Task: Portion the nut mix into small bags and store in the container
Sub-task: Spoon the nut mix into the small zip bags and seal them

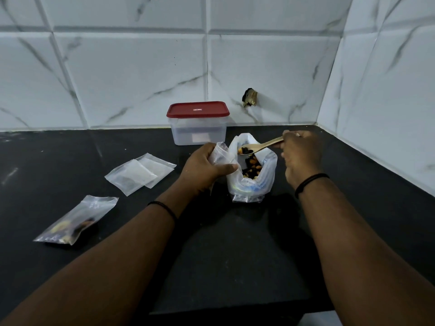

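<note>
A large clear bag of nut mix (263,177) stands open on the black counter (235,255), with dark and orange pieces showing inside. My right hand (302,158) grips a wooden spoon (261,146) whose bowl, loaded with mix, hovers over the bag's mouth. My left hand (203,169) holds a small clear bag (221,155) just left of the big bag. A filled small bag (75,222) lies flat at the near left. Behind stands a clear container (199,132) with a red lid (197,109), closed.
A few empty small bags (138,174) lie in a loose pile left of my left hand. Marble-look tiled walls close the counter at the back and right. A dark hole with a fitting (250,97) sits in the back wall. The counter's front edge runs near the bottom.
</note>
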Demonstrator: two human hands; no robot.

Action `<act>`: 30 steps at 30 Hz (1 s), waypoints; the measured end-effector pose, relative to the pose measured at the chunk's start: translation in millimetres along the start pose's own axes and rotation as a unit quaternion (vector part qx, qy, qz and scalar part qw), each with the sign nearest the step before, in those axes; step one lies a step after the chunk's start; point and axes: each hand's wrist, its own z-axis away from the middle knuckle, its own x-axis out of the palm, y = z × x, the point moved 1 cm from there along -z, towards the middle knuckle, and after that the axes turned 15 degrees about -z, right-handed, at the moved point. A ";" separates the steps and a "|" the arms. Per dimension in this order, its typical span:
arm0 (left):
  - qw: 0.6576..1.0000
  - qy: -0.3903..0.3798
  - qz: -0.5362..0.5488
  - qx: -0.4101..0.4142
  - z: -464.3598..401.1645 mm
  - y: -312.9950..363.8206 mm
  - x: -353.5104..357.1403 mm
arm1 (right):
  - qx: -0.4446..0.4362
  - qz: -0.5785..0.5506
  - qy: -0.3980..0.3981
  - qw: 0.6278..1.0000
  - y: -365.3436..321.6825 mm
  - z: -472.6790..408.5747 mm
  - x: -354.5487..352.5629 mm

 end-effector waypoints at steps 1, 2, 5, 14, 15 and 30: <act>1.000 -0.001 -0.002 -0.002 -0.2 -0.2 0.2 | 0.012 -0.005 -0.002 1.000 1.8 -1.1 -0.3; 1.000 -0.002 -0.002 -0.002 -0.1 -0.1 -0.1 | 0.021 -0.001 -0.003 1.000 2.7 -0.7 -0.4; 1.000 0.000 0.006 0.000 -0.3 -1.5 0.2 | -0.022 0.065 0.005 0.998 3.7 -4.0 -2.6; 1.000 -0.012 -0.004 -0.004 -0.5 -1.6 0.5 | -0.164 0.229 -0.202 0.938 5.5 2.9 4.7; 1.000 -0.011 -0.004 -0.002 -0.1 -1.3 0.7 | -0.137 0.226 -0.188 0.946 6.6 3.0 5.4; 1.000 0.003 0.000 0.001 -0.5 -1.5 -0.1 | 0.072 0.084 -0.017 0.994 25.2 -20.1 -3.5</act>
